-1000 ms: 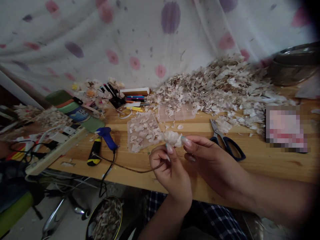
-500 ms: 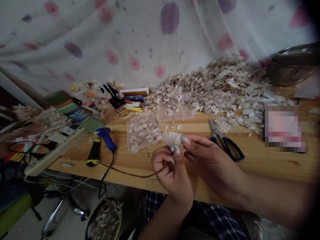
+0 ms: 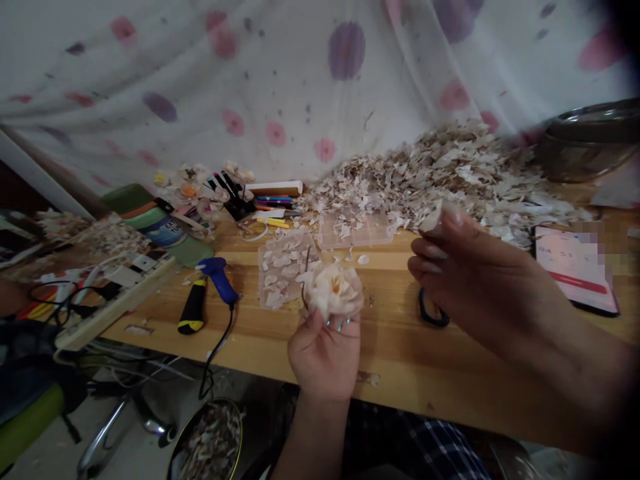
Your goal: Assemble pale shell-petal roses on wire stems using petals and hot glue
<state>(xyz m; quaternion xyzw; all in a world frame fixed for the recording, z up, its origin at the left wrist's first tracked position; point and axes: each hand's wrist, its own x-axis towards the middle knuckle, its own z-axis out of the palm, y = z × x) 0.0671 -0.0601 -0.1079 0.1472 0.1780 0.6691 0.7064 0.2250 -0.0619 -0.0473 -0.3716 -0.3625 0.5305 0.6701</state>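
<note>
Left hand (image 3: 325, 353): palm turned up, fingers closed around the underside of a cream flower (image 3: 334, 290) with a yellowish centre. Flower held above the tabletop (image 3: 400, 353), bloom facing up. Thin dark stem (image 3: 307, 263) stands at the flower's left side, in front of the tray (image 3: 263, 288) of pale flakes.

Right hand (image 3: 450, 247): raised, apart from the flower, pinching a pale petal (image 3: 431, 219) between thumb and finger; outline blurred.

Surroundings: dark scissors handle (image 3: 434, 315) partly hidden by the right hand; phone (image 3: 570, 263) lies farther right, screen lit. Large heap of flakes (image 3: 450, 167) behind, against the spotted cloth (image 3: 290, 73). Left of the tray, blue glue gun (image 3: 221, 280) lies beside a black-and-yellow handle (image 3: 194, 308).
</note>
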